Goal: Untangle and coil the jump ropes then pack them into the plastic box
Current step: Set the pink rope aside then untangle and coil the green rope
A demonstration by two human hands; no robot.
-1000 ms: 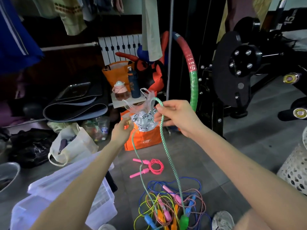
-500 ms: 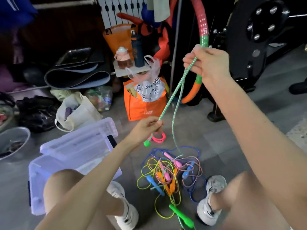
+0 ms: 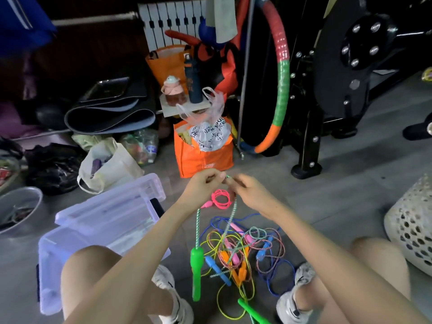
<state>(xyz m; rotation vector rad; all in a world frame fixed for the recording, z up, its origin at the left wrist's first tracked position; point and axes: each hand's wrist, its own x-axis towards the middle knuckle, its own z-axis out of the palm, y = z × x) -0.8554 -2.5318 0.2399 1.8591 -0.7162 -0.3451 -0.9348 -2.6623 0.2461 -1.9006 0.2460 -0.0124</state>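
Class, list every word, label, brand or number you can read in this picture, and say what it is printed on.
No text can be read for certain.
Black lettering on the crumpled white plastic bag: broken by folds, unreadable.
Pale logo on the orange fabric bag holding it: too blurred.
Orange print down the dark blue bottle: too small.

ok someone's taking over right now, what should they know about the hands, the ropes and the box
Left hand and right hand: both pinch the green-and-white rope, held up over the floor. One green handle hangs below the left hand; the other strand runs down into the tangle.
Done: pink rope lies coiled on the floor, not boxed.
Left: free and coil this rope, then the tangle; pack all into the open plastic box by the left knee, where no rope shows.
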